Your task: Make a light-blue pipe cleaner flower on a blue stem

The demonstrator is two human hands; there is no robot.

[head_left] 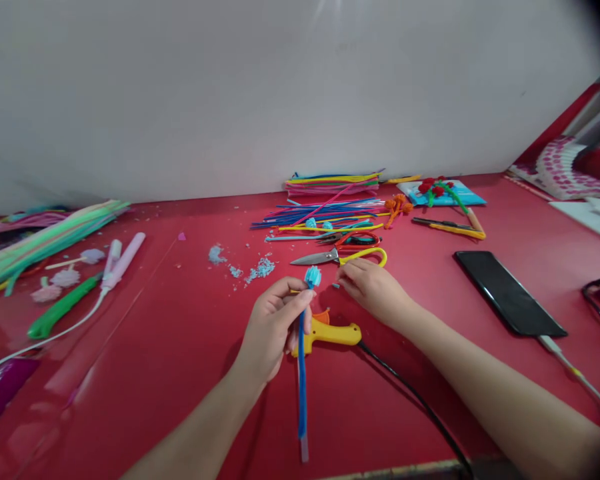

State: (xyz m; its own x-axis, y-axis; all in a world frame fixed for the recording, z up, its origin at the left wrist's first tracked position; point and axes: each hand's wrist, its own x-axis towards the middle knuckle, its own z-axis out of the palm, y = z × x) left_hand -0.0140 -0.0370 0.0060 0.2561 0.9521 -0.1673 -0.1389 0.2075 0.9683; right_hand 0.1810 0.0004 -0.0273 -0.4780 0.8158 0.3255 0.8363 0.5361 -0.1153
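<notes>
My left hand [277,320] is closed in a pinch around a blue pipe cleaner [303,393], which hangs down toward the table's front edge. A light-blue fuzzy bud [313,276] tops it, just above my thumb. Behind that hand lies a yellow hot glue gun [335,333] with an orange trigger; a pale translucent stick [305,450] shows past the pipe cleaner's lower end. My right hand [373,287] rests near the yellow-handled scissors [325,257], fingers curled together. Beside its fingertips is a tiny light-blue scrap [335,286]. Whatever its fingers hold is hidden.
Light-blue clippings [261,268] lie left of the scissors. Red-handled pliers [355,239] and bundles of pipe cleaners [330,187] sit behind. A phone [507,293] is at right, the glue gun's black cord [415,393] in front, a pink hair straightener [123,263] at left.
</notes>
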